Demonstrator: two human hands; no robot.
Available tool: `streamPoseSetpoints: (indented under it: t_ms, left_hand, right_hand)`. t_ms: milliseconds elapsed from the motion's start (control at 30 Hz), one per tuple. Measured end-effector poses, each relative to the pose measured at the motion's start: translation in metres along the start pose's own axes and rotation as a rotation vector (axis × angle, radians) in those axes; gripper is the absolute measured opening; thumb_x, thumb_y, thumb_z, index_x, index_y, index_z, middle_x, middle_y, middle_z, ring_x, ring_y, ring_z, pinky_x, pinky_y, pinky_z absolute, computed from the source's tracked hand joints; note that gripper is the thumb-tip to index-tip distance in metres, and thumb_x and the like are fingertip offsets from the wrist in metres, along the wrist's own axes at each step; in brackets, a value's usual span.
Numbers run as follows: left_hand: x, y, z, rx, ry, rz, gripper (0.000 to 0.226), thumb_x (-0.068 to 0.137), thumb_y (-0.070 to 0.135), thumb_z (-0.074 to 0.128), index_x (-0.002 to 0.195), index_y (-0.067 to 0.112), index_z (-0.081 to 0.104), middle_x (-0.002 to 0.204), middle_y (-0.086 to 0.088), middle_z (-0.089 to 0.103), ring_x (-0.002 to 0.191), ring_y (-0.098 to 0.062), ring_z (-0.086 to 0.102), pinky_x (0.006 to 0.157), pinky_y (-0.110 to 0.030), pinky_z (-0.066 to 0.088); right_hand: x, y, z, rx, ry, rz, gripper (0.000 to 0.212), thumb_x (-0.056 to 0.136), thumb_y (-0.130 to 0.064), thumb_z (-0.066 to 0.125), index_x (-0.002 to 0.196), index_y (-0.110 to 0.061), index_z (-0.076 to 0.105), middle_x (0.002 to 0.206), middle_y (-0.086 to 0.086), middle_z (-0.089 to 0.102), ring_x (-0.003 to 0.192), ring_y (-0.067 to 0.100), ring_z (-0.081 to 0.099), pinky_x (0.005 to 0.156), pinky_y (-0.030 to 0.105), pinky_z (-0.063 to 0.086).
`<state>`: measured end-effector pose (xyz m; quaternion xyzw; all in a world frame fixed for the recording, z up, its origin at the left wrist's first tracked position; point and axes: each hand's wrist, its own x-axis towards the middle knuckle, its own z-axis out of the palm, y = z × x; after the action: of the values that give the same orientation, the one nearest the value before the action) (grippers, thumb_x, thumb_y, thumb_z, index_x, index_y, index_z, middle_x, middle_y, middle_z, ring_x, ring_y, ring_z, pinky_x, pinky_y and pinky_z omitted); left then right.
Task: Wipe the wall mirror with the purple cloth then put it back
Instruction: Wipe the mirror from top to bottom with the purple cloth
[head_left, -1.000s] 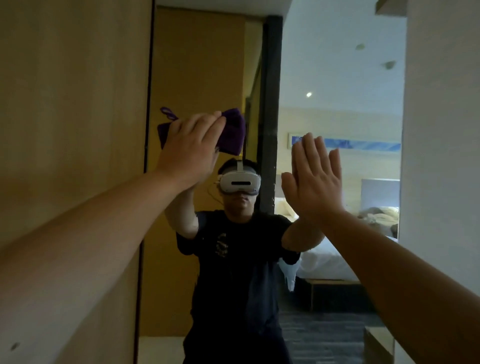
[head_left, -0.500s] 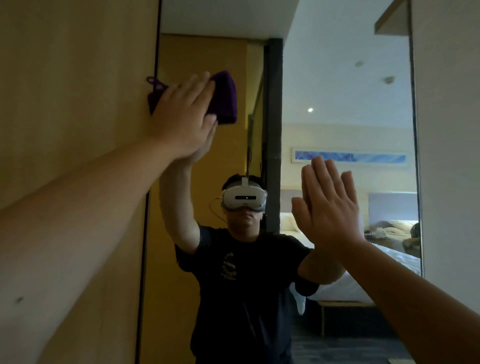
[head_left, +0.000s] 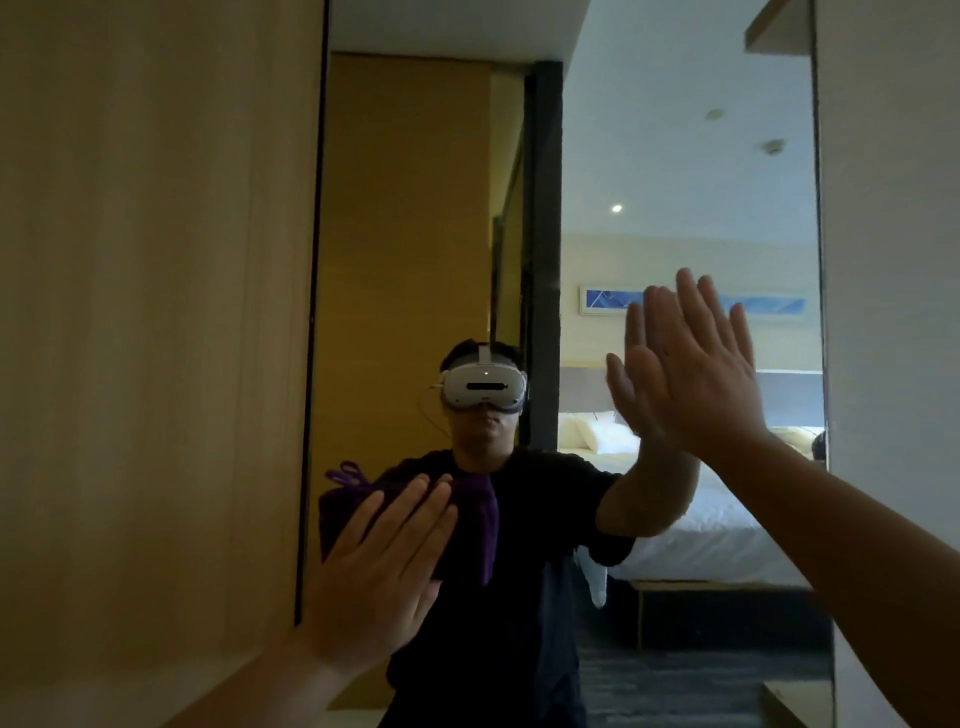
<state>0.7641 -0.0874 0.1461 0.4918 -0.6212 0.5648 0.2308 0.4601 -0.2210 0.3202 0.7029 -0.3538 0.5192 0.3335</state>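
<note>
Soft, light and limp, the purple cloth (head_left: 470, 512): bunched plush fabric with a small hanging loop at its upper left corner, likely to slump and slide unless backed by a flat palm. Pinned against the lower left part of the wall mirror (head_left: 675, 171), close to the dark left frame edge, under the left hand (head_left: 382, 564), fingers straight and slightly spread, pressing rather than pinching. Best held by the palm over the folded middle, with the loose right flap tucked in to stop it trailing. Right hand (head_left: 691, 374) open, fingers together, flat at or just off the glass higher up; true contact hard to tell. Glass hard, smooth, slippery, probably fragile under a heavy lean. Matte wood-grain panel (head_left: 156, 312) to the left, plain pale wall (head_left: 893, 260) to the right.
</note>
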Motion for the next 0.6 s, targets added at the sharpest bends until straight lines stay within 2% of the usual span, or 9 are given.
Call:
streamPoseSetpoints:
  t_ms: [133, 200, 300, 367, 467, 533, 600]
  left_hand:
    - [0.012, -0.007, -0.006, -0.003, 0.068, 0.033, 0.050, 0.095, 0.025, 0.056, 0.143, 0.014, 0.045, 0.151, -0.004, 0.046, 0.134, -0.025, 0.049, 0.104, -0.045, 0.041]
    - [0.037, -0.016, -0.013, -0.017, 0.109, 0.021, 0.056, 0.090, 0.016, 0.066, 0.142, 0.012, 0.045, 0.146, -0.006, 0.050, 0.125, -0.028, 0.054, 0.097, -0.046, 0.044]
    - [0.116, -0.034, -0.029, -0.077, 0.217, -0.109, 0.063, 0.084, 0.012, 0.077, 0.139, 0.008, 0.046, 0.138, -0.011, 0.054, 0.119, -0.031, 0.053, 0.095, -0.048, 0.045]
    - [0.186, -0.046, -0.049, -0.079, 0.276, -0.178, 0.057, 0.088, 0.015, 0.071, 0.140, 0.007, 0.047, 0.136, -0.011, 0.055, 0.118, -0.032, 0.052, 0.099, -0.046, 0.040]
    - [0.287, -0.063, -0.084, -0.053, 0.290, -0.212, 0.048, 0.097, 0.021, 0.047, 0.143, 0.009, 0.045, 0.141, -0.010, 0.052, 0.127, -0.032, 0.048, 0.109, -0.046, 0.032]
    - [0.338, -0.071, -0.098, -0.021, 0.211, -0.217, 0.050, 0.100, 0.025, 0.038, 0.149, 0.011, 0.038, 0.150, -0.008, 0.043, 0.138, -0.031, 0.038, 0.114, -0.048, 0.027]
    - [0.368, -0.075, -0.097, 0.006, 0.096, -0.206, 0.053, 0.105, 0.028, 0.036, 0.155, 0.014, 0.024, 0.162, -0.004, 0.024, 0.149, -0.027, 0.020, 0.118, -0.047, 0.019]
  right_hand:
    - [-0.003, 0.029, -0.002, -0.017, -0.052, 0.073, 0.074, 0.099, -0.062, 0.010, 0.158, -0.017, 0.004, 0.165, 0.005, -0.007, 0.151, 0.020, -0.014, 0.123, 0.048, -0.004]
    - [-0.007, 0.033, 0.002, -0.023, -0.058, 0.076, 0.073, 0.099, -0.060, 0.011, 0.158, -0.017, 0.003, 0.165, 0.005, -0.007, 0.151, 0.019, -0.014, 0.123, 0.047, -0.004]
    - [-0.006, 0.033, 0.003, -0.022, -0.056, 0.072, 0.072, 0.099, -0.058, 0.011, 0.158, -0.017, 0.004, 0.166, 0.004, -0.007, 0.151, 0.019, -0.014, 0.123, 0.046, -0.004]
    - [-0.006, 0.035, 0.004, -0.015, -0.053, 0.069, 0.071, 0.099, -0.056, 0.012, 0.158, -0.016, 0.006, 0.166, 0.005, -0.005, 0.152, 0.020, -0.013, 0.123, 0.047, -0.003]
    - [-0.006, 0.037, 0.007, -0.014, -0.034, 0.058, 0.070, 0.100, -0.055, 0.014, 0.158, -0.017, 0.008, 0.166, 0.005, -0.003, 0.152, 0.021, -0.010, 0.123, 0.049, -0.001]
    - [-0.006, 0.037, 0.009, -0.008, -0.030, 0.055, 0.069, 0.100, -0.055, 0.015, 0.158, -0.017, 0.009, 0.166, 0.005, -0.002, 0.152, 0.021, -0.009, 0.123, 0.049, -0.001]
    - [-0.006, 0.038, 0.009, -0.001, -0.026, 0.055, 0.068, 0.101, -0.054, 0.016, 0.158, -0.018, 0.009, 0.166, 0.005, -0.001, 0.153, 0.021, -0.008, 0.123, 0.049, -0.001]
